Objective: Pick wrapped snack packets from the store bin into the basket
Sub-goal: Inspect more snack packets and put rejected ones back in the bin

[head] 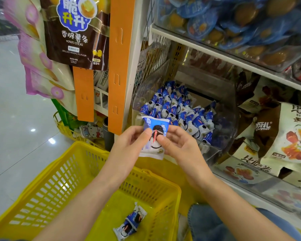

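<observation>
A blue-and-white wrapped snack packet [155, 126] with a dark cookie picture is held upright between both hands, above the far rim of the yellow basket [59, 185]. My left hand [130, 141] pinches its left side with thumb on the front. My right hand [177, 142] pinches its right side. Behind them a clear plastic store bin [221, 101] holds several packets [179, 110] of the same kind. Another such packet [130, 221] lies on the basket floor.
An orange upright post [120, 66] stands left of the bin. Hanging snack bags [76, 32] are at upper left. Brown and white snack bags [276, 133] fill the shelf to the right. A second yellow basket [66, 129] sits behind on the shiny floor.
</observation>
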Demonstrator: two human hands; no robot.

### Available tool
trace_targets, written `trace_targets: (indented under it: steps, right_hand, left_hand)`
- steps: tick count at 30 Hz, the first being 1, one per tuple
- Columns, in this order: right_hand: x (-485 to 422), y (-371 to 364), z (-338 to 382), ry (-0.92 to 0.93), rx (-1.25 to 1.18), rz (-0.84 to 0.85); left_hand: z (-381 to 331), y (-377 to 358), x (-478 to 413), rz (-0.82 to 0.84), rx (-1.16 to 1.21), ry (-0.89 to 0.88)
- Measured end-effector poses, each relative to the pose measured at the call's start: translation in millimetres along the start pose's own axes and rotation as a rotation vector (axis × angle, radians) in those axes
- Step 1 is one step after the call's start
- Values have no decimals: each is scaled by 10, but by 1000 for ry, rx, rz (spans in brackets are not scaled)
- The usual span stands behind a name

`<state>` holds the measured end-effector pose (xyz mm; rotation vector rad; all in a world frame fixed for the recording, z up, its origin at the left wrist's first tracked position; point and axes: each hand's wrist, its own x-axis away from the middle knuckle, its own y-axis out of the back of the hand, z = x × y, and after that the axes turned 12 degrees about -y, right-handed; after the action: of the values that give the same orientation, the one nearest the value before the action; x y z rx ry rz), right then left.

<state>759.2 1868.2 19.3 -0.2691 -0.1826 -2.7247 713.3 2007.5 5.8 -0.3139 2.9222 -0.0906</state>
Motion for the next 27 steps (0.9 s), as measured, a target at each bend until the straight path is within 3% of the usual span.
trace_targets:
  steps: [8, 12, 18, 23, 27]
  right_hand:
    - [22, 78, 121, 123, 91, -20]
    - [-218, 262, 297, 159, 133, -264]
    - [-1045, 626, 583, 143, 324, -653]
    - [-1617, 944, 565, 78, 394, -861]
    - [-1823, 1242, 528, -94, 630, -1027]
  left_hand:
    - [4, -59, -101, -8, -211, -240]
    - [-65, -49, -333, 115, -625, -461]
    - [106, 43, -626, 404, -1104, -627]
    - [187, 133, -797, 421, -1148, -710]
    - [289, 152, -902, 390, -1144, -808]
